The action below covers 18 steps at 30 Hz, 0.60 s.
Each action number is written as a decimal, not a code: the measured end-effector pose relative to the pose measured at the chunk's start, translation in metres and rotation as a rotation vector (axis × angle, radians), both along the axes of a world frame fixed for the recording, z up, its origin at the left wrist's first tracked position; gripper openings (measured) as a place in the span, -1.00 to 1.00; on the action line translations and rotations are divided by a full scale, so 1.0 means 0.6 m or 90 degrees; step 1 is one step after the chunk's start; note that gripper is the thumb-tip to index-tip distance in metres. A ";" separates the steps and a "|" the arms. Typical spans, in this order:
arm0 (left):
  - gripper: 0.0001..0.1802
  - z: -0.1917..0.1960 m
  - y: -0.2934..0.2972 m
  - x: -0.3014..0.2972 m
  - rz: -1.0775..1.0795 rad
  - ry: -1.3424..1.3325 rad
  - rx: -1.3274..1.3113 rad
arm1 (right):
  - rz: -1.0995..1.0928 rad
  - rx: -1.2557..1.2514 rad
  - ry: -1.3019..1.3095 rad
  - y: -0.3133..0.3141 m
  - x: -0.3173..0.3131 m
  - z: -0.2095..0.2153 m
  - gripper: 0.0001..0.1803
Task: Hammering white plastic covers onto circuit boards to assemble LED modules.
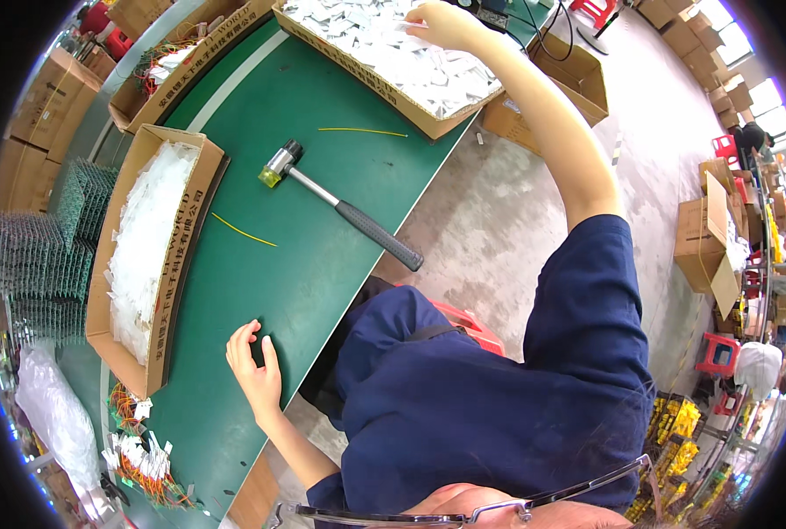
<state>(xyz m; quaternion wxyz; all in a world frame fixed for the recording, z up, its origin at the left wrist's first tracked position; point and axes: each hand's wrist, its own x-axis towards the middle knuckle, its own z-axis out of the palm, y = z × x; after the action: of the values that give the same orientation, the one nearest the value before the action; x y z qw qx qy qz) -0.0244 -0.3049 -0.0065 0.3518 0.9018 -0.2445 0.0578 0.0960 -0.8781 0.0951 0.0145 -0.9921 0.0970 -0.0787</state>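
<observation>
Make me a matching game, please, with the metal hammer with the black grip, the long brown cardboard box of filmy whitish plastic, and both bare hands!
Things:
1. Metal hammer with a black grip
2. Bare left hand
3. Long brown cardboard box of filmy whitish plastic
4. Bare right hand

Places and states:
A. Farther left than both hands
B. At the big shallow cardboard tray of small white pieces
C. Grip poking past the edge of the green tabletop
D. Empty, fingers apart, by the tabletop

Right pairs: 1-C, 2-D, 3-A, 4-B
</observation>
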 end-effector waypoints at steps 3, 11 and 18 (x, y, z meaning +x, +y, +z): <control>-0.71 0.002 -0.003 -0.003 0.001 -0.004 -0.003 | 0.019 0.015 -0.096 -0.005 -0.006 -0.018 -0.63; -0.70 0.007 -0.006 -0.001 -0.001 -0.018 -0.007 | 0.323 0.139 -0.231 0.215 -0.047 0.017 -0.67; -0.72 0.014 -0.004 0.000 0.001 -0.027 -0.019 | 0.610 0.238 -0.070 0.474 -0.122 -0.085 -0.60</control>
<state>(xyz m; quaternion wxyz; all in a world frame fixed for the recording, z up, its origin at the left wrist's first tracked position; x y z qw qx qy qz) -0.0242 -0.3073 0.0019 0.3602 0.8952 -0.2499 0.0807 0.0226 -0.5937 0.0442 0.2307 -0.9001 -0.3566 -0.0965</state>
